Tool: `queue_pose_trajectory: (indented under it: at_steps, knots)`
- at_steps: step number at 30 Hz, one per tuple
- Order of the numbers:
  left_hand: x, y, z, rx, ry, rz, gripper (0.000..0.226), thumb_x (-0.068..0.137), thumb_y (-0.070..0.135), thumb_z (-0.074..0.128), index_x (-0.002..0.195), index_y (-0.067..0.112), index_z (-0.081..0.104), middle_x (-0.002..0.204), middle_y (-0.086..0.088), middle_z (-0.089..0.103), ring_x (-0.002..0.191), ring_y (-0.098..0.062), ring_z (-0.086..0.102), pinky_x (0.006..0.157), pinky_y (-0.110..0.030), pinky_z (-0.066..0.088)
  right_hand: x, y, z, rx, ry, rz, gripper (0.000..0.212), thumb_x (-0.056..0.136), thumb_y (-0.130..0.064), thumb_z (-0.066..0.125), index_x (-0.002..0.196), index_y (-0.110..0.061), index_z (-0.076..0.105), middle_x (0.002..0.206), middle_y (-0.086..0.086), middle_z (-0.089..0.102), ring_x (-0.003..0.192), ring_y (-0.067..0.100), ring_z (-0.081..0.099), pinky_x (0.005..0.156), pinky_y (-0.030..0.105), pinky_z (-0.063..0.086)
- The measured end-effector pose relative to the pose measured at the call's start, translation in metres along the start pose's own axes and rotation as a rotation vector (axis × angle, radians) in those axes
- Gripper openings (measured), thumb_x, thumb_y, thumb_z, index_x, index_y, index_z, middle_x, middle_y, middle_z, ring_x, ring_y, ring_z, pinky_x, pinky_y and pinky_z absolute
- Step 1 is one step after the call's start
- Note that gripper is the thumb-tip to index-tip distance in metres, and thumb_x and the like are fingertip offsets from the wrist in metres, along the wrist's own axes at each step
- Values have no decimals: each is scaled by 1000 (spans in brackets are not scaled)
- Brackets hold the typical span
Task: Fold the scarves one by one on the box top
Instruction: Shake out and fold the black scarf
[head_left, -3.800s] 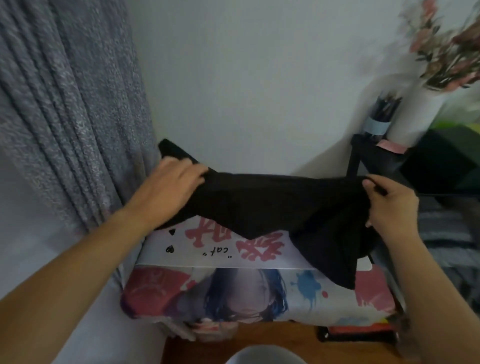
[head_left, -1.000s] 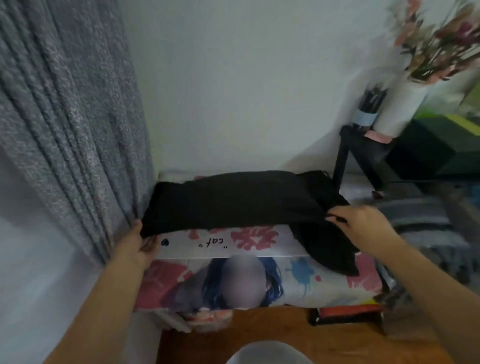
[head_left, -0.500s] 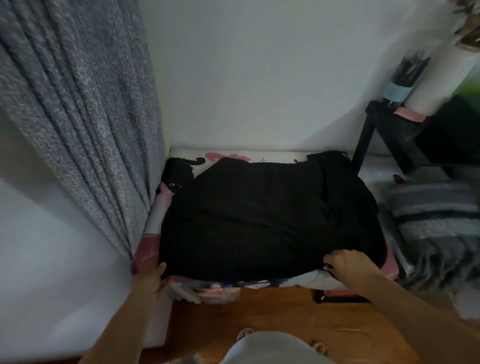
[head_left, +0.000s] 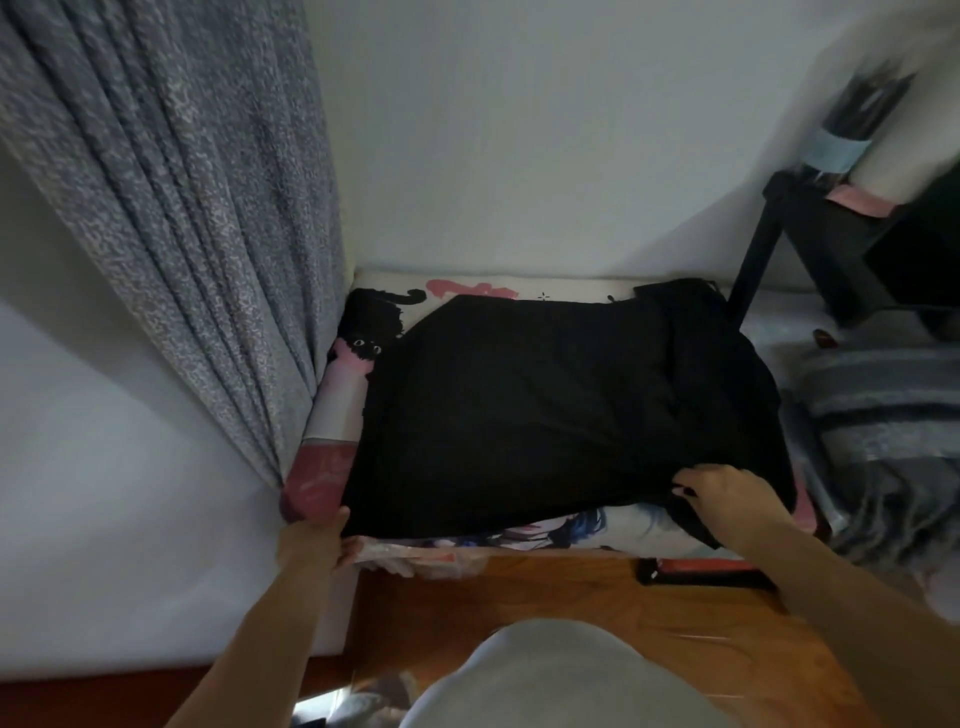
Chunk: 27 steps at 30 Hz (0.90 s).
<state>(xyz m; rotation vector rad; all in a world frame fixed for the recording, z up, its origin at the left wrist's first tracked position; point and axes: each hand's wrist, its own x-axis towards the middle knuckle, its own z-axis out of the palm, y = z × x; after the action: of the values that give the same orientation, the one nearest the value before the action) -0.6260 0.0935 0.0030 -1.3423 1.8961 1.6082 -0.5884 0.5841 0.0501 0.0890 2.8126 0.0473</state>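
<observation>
Black scarf (head_left: 545, 415) on box top (head_left: 467, 286), hands (head_left: 727, 493) holding near corners

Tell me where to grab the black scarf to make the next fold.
Pinch the black scarf at its two near corners, coming from the front edge of the box. That hem lies straight and free there; the far edge sits against the wall.

the scarf (head_left: 545, 410) is plain black. under it the box top (head_left: 332, 415) shows white with pink patches and a black cat print at ten o'clock. the curtain (head_left: 171, 197) is speckled grey; at three o'clock lies a grey, dark-striped blanket (head_left: 878, 415).
</observation>
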Motion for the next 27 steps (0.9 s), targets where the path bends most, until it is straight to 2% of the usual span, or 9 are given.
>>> queue_pose_trajectory:
  at_steps: [3, 5, 9, 15, 20, 22, 23, 25, 27]
  knots:
    - [-29, 24, 2, -384, -275, -146, 14, 95, 19, 66, 97, 5, 64, 70, -11, 72, 57, -17, 70, 42, -25, 56, 2, 4, -3, 75, -43, 37, 15, 99, -39, 52, 101, -35, 67, 89, -7, 67, 80, 12, 64, 76, 34, 57]
    - [-53, 69, 9, -561, -403, -102, 9, 96, 16, 62, 99, 8, 66, 72, -8, 73, 62, -13, 72, 46, -22, 56, 9, 11, -26, 175, 41, 59, 17, 99, -36, 55, 103, -29, 70, 93, 1, 72, 84, 22, 68, 77, 40, 57]
    - [-97, 198, 34, -516, -492, 278, 8, 101, 14, 55, 105, 10, 61, 75, -6, 77, 72, -13, 76, 59, -23, 60, 25, 26, -112, 325, 413, 114, 22, 101, -23, 54, 106, -7, 68, 90, 26, 70, 82, 45, 65, 71, 47, 53]
    - [-179, 352, 50, -665, -553, 624, 13, 106, 21, 49, 104, 13, 59, 73, 3, 73, 75, -8, 73, 60, -21, 58, 19, 45, -229, 523, 1077, 260, 27, 101, -25, 51, 110, -7, 69, 92, 26, 69, 80, 44, 64, 73, 48, 52]
    - [-261, 438, 49, -654, -492, 723, 30, 108, 17, 39, 135, 8, 52, 91, -1, 64, 80, -13, 69, 55, -22, 56, 14, 65, -341, 464, 1089, 170, 25, 101, -23, 55, 108, -5, 71, 100, 28, 69, 92, 45, 64, 77, 43, 48]
    - [-297, 459, 48, -702, -491, 842, 33, 109, 19, 39, 138, 10, 48, 98, -3, 64, 83, -14, 69, 65, -27, 60, 10, 78, -383, 442, 1116, 145, 25, 101, -25, 55, 103, -6, 71, 97, 25, 69, 95, 43, 63, 75, 39, 43]
    - [-310, 465, 47, -721, -516, 864, 34, 109, 19, 36, 140, 12, 47, 101, -3, 64, 87, -17, 68, 76, -35, 60, 9, 83, -399, 416, 1037, 105, 24, 101, -25, 57, 98, -6, 71, 95, 24, 68, 96, 42, 63, 75, 38, 41]
    - [-326, 474, 47, -749, -564, 811, 38, 108, 15, 28, 141, 12, 47, 103, -3, 63, 103, -24, 65, 97, -52, 51, 9, 90, -421, 391, 964, 82, 23, 100, -24, 59, 99, -6, 73, 99, 23, 68, 99, 40, 63, 79, 37, 43]
    - [-337, 481, 44, -781, -562, 799, 41, 106, 13, 23, 135, 10, 52, 106, -4, 63, 119, -27, 58, 103, -58, 41, 6, 98, -436, 449, 1059, 121, 25, 100, -25, 58, 109, -7, 73, 109, 24, 69, 103, 40, 62, 85, 39, 46]
